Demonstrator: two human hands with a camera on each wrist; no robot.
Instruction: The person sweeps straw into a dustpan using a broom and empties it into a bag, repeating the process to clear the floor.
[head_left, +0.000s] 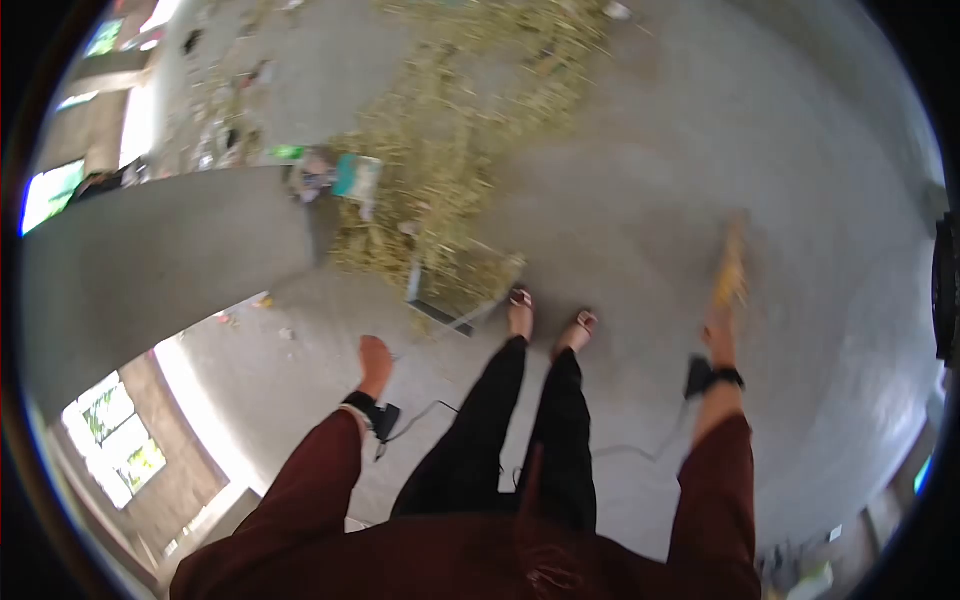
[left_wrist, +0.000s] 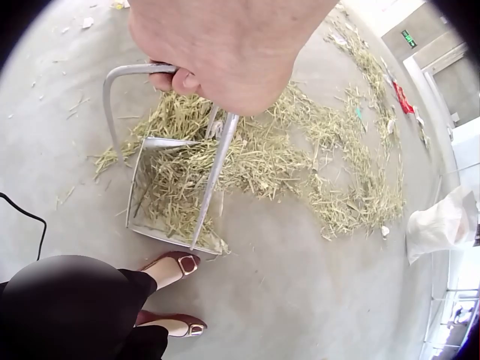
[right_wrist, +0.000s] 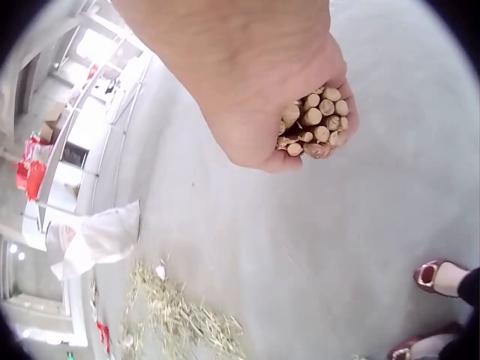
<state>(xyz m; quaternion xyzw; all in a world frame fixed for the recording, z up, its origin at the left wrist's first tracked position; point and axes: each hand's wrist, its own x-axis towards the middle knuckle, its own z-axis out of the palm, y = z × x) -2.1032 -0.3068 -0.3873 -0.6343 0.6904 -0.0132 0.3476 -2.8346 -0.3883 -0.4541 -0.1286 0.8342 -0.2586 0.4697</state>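
My left hand (left_wrist: 217, 52) grips the bent metal handle (left_wrist: 139, 69) of a dustpan (left_wrist: 132, 196), fingers curled round the bar. Cut straw (left_wrist: 180, 199) lies inside the pan, and more straw (left_wrist: 274, 169) spreads over the floor behind it. In the head view the pan (head_left: 440, 314) sits just in front of the shoes, at the straw's near edge. Out to the right, my right hand (right_wrist: 255, 112) holds a broom by its bundle of round stalks, whose cut ends (right_wrist: 322, 120) show in the fist. The broom (head_left: 732, 265) is blurred in the head view and points forward.
A grey slab-like surface (head_left: 170, 260) juts in from the left, with crumpled litter and a teal-and-white packet (head_left: 358, 177) by its end. Scattered rubbish (head_left: 225, 120) lies farther off. A white sack (right_wrist: 101, 234) stands near metal railings. Thin cables hang from both wrists.
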